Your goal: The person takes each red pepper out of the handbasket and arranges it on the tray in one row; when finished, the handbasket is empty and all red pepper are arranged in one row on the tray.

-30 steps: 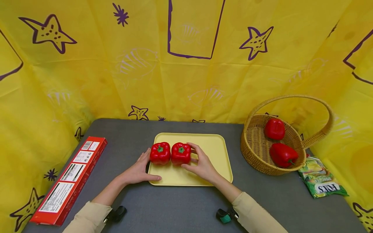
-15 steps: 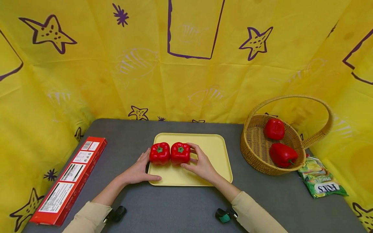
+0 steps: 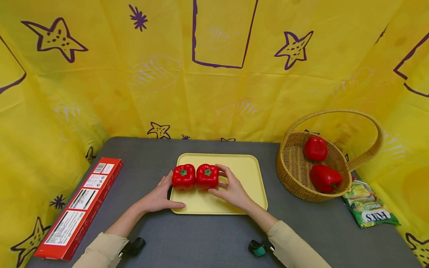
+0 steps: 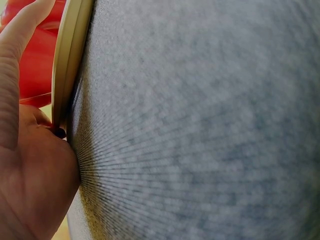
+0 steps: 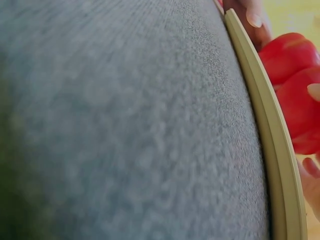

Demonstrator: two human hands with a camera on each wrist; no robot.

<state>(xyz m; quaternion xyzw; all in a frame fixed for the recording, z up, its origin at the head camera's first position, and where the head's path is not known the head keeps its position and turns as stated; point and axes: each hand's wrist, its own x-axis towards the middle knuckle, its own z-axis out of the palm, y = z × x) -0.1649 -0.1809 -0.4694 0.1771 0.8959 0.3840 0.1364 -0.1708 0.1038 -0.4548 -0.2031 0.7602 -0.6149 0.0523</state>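
Observation:
Two red bell peppers with green stems stand side by side on a pale yellow tray (image 3: 241, 186), toward its left end. Along the outer side of the left bell pepper (image 3: 183, 182) lies my left hand (image 3: 157, 196), fingers extended and thumb stretched over the tray's near left corner. My right hand (image 3: 232, 190) holds the right bell pepper (image 3: 207, 182) from its right side, thumb at the front and fingers bent around the far side. In the left wrist view, red pepper skin (image 4: 37, 65) shows behind the thumb. The right wrist view has the peppers (image 5: 300, 105) beyond the tray rim (image 5: 265, 105).
A wicker basket (image 3: 291, 178) with a tall handle stands at the right, two more red bell peppers (image 3: 325, 178) inside. Beside it lies a green Fox's packet (image 3: 372, 208). A long red box (image 3: 83, 204) lies on the grey table (image 3: 194, 242) at the left.
The two peppers have shifted very slightly left between the first frame and now. Both hands keep almost the same place and pose.

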